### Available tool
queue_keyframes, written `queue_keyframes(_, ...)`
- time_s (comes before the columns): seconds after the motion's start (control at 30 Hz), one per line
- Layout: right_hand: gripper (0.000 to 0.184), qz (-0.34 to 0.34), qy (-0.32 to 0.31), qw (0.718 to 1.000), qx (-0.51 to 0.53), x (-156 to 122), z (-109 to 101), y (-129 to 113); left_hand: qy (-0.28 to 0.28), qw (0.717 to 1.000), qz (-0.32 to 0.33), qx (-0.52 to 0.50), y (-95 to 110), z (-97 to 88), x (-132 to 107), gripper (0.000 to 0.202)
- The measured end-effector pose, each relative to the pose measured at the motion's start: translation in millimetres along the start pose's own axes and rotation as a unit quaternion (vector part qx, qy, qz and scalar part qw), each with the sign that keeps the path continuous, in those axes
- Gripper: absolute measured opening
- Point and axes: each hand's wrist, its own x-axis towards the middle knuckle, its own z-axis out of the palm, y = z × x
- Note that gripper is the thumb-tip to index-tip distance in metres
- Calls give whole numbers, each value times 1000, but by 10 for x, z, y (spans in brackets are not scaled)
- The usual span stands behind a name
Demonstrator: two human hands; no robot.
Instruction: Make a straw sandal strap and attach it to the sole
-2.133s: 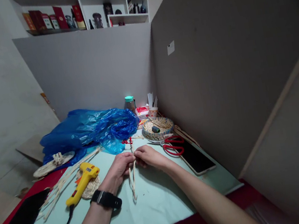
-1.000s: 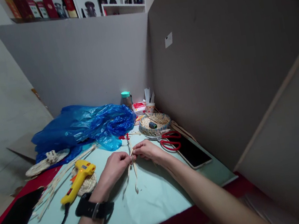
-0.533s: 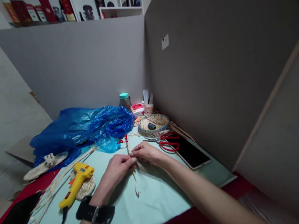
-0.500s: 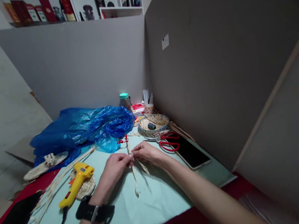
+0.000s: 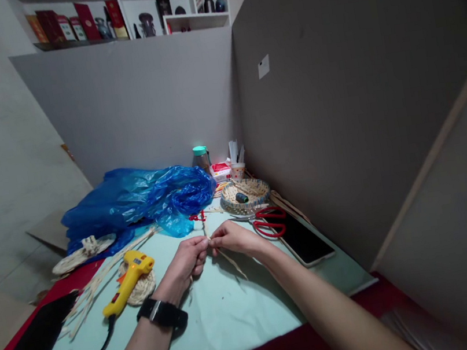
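Fingers of the left hand (image 5: 191, 257) are closed, thumb against forefinger, on a narrow, pale, straw-like strip (image 5: 206, 227); those of the right hand (image 5: 231, 239) pinch it too, their tips just beside the left ones. A loose pale end (image 5: 233, 265) slants away below the right fingers. Just beyond the fingertips, the strip reaches a small tangle of bright red cord (image 5: 197, 217). Behind the left fingers is a black wristwatch (image 5: 162, 313). Right of the right fingers, red-handled metal scissors (image 5: 272, 231) partly overlap a black-screened, pale-edged phone (image 5: 307, 240). Past the fingertips and to their right, a shallow, round woven basket (image 5: 230, 206) holds a dark thread spool (image 5: 241, 198). Left of the left fingers, a yellow plastic glue gun (image 5: 128, 278) lies over a round, pale braided coil (image 5: 145, 287). Beyond the left fingers spreads a crumpled, translucent blue plastic bag (image 5: 141, 200). Farther still stand a teal-lidded jar (image 5: 201, 159) and a patterned paper cup (image 5: 238, 170).
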Motion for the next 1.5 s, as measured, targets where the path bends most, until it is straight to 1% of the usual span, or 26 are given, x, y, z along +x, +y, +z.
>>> queue_keyframes(0.17, 26, -4, 53, 993, -109, -165, -9, -125, 42, 999, 12, 1, -101, -8, 18, 35)
queue_keyframes(0.23, 25, -17, 57, 989, -136, -208, -9, -143, 49, 999, 15, 0, -124, -2, 23, 35)
queue_keyframes(0.3, 25, -41, 42, 987, -150, -221, -6, -139, 46, 999, 14, -6, -128, 1, 20, 35)
queue_keyframes(0.43, 24, -81, 7, 984, -161, -202, 29, -109, 22, 999, 2, -25, -91, 1, -13, 35)
queue_keyframes(0.5, 24, -86, 5, 983, -165, -204, 57, -108, 9, 999, -3, -33, -68, 2, -32, 35)
queue_keyframes(0.6, 24, -78, 20, 983, -163, -219, 64, -126, -3, 999, -4, -40, -49, 0, -44, 34)
queue_keyframes(0.77, 27, -34, 80, 992, -96, -173, -11, -107, -12, 999, 8, -39, -41, -14, -35, 34)
queue_keyframes(0.83, 27, -18, 87, 995, -53, -121, 5, -65, -19, 999, 12, -32, -37, -11, -36, 33)
queue_keyframes(0.97, 27, -3, 45, 998, 36, -10, 136, 30, -20, 1000, 20, -1, -20, 4, -60, 33)
queue_keyframes(1.03, 28, 3, 41, 997, 69, 29, 179, 67, -14, 999, 27, 22, 0, -10, -83, 33)
queue_keyframes(1.2, 31, 12, 54, 990, 126, 48, 148, 105, 18, 994, 63, 90, 88, -108, -142, 31)
queue_keyframes(1.27, 31, 15, 51, 988, 148, 38, 132, 109, 23, 990, 81, 117, 124, -117, -154, 31)
queue_keyframes(1.4, 29, 17, 28, 980, 195, 17, 132, 126, -11, 980, 107, 165, 146, -30, -189, 30)
queue_keyframes(1.5, 29, 20, 8, 974, 226, 11, 143, 144, -51, 976, 103, 182, 121, 36, -229, 28)
